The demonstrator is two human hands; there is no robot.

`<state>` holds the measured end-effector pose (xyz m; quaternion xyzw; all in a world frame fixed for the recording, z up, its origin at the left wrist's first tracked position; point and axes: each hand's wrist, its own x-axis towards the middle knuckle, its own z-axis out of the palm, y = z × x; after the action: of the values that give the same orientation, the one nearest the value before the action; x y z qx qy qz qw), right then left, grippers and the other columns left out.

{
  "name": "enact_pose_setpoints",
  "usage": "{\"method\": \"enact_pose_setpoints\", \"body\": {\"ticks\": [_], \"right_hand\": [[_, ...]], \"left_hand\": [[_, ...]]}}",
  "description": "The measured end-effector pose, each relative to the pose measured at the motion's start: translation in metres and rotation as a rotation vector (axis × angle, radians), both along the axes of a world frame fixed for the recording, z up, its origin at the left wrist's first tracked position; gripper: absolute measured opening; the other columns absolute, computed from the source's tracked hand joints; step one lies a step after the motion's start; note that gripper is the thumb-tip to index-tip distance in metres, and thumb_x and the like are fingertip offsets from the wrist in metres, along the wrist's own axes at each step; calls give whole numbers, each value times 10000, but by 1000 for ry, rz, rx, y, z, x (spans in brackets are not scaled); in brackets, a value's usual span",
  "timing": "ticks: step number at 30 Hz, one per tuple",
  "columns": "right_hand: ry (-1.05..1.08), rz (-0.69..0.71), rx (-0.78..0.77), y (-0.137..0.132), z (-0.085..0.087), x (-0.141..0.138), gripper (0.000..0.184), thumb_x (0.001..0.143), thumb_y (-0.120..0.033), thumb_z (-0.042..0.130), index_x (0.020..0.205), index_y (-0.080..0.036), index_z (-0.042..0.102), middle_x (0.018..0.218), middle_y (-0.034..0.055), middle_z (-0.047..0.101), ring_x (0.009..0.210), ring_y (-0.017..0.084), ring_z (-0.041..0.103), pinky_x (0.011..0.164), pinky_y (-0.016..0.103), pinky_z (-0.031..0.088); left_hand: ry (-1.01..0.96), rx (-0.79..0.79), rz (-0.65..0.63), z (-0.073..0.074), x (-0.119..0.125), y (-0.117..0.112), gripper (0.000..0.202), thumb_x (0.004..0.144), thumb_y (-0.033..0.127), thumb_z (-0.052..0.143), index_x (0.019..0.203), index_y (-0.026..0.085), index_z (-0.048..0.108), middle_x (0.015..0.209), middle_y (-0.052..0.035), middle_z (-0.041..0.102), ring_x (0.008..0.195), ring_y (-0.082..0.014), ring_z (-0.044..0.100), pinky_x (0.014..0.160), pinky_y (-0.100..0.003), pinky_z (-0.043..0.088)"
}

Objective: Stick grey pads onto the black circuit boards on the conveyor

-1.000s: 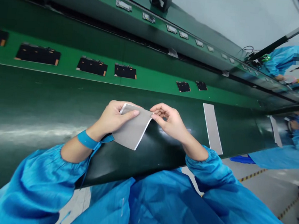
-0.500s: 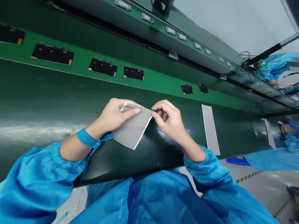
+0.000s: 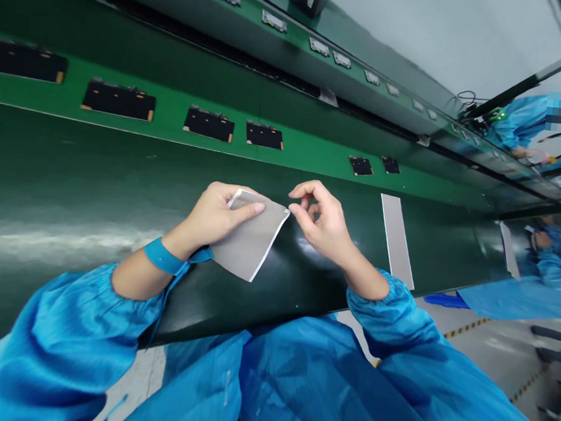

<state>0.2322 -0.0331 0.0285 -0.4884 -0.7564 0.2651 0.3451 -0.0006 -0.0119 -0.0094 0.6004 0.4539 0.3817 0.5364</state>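
My left hand grips a grey sheet with white edges, its thumb on top and the other fingers underneath. The sheet bends slightly and is held above the dark green bench. At its upper right corner a small white bit stands out. Just beside that corner is my right hand, thumb and forefinger parted with a gap between them and the other fingers curled. Nothing shows between its fingertips. Around my left wrist goes a blue strap.
Several black boards lie on the bright green conveyor belt beyond the bench. A long grey strip lies on the bench to the right. Small metallic parts line an upper shelf. Co-workers in blue sleeves are at the far right.
My right thumb and forefinger have parted and moved slightly off the sheet's corner. The black boards appear shifted to the right. My left hand keeps its hold.
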Motion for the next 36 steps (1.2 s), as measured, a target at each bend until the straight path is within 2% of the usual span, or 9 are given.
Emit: {"method": "enact_pose_setpoints", "body": {"ticks": [6, 12, 15, 18, 21, 25, 29, 32, 36], "right_hand": [[-56, 39, -36, 1, -3, -1, 278, 918, -133, 615, 1163, -241, 543, 939, 4, 666, 696, 135, 481, 667, 296, 425], [-117, 121, 18, 0, -3, -1, 270, 932, -115, 584, 1168, -238, 543, 929, 6, 641, 691, 133, 472, 684, 303, 422], [-43, 103, -21, 2, -3, 2, 239, 962, -160, 581, 1185, -242, 554, 913, 1, 627, 641, 125, 430, 638, 304, 395], [157, 8, -105, 18, 1, 4, 258, 968, -284, 640, 1197, -252, 526, 888, -5, 608, 618, 127, 437, 591, 303, 381], [193, -37, -137, 56, 4, -6, 386, 915, -394, 720, 1205, -267, 500, 869, -3, 611, 647, 143, 492, 594, 306, 414], [91, 127, -198, 126, -5, -58, 489, 867, -381, 774, 1257, -280, 497, 866, -24, 616, 673, 139, 534, 609, 287, 435], [32, 321, -265, 185, -24, -136, 455, 843, -194, 736, 1218, -261, 488, 809, -58, 590, 733, 133, 604, 687, 266, 457], [-33, 386, -309, 213, -35, -185, 414, 832, -92, 679, 1160, -253, 484, 787, -66, 591, 762, 133, 622, 754, 272, 473], [-87, 423, -324, 232, -48, -222, 394, 818, -48, 664, 1098, -245, 470, 772, -69, 601, 762, 133, 620, 763, 273, 473]], "left_hand": [[-1, -9, -17, 1, 0, -1, 390, 806, 515, 797, 983, 176, 871, 889, -80, 831, 781, -247, 749, 710, -291, 591], [-23, -40, -34, 2, 1, -1, 406, 795, 533, 806, 990, 183, 871, 945, -83, 842, 827, -263, 761, 728, -301, 598], [-15, -49, -23, 0, 0, -1, 409, 798, 531, 804, 985, 173, 868, 919, -81, 838, 801, -251, 755, 695, -286, 586], [-16, -53, -5, -2, 0, 0, 398, 811, 513, 797, 989, 162, 861, 882, -76, 830, 777, -238, 746, 665, -271, 572], [-33, -47, -47, -3, 0, -1, 379, 818, 500, 783, 969, 159, 855, 877, -70, 829, 768, -235, 747, 657, -268, 569], [-63, -50, -227, -5, 2, -3, 334, 835, 464, 760, 965, 171, 854, 912, -67, 840, 792, -241, 763, 703, -289, 585], [-89, -28, -387, -7, 3, -5, 243, 844, 357, 750, 981, 186, 854, 919, -48, 842, 822, -236, 770, 731, -283, 570], [-81, -21, -506, -9, 4, -7, 197, 859, 299, 725, 944, 171, 848, 879, -50, 832, 804, -230, 765, 699, -267, 537], [-29, -9, -582, -12, 7, -10, 163, 871, 257, 697, 867, 149, 819, 792, -38, 798, 714, -189, 714, 620, -241, 468]]}}
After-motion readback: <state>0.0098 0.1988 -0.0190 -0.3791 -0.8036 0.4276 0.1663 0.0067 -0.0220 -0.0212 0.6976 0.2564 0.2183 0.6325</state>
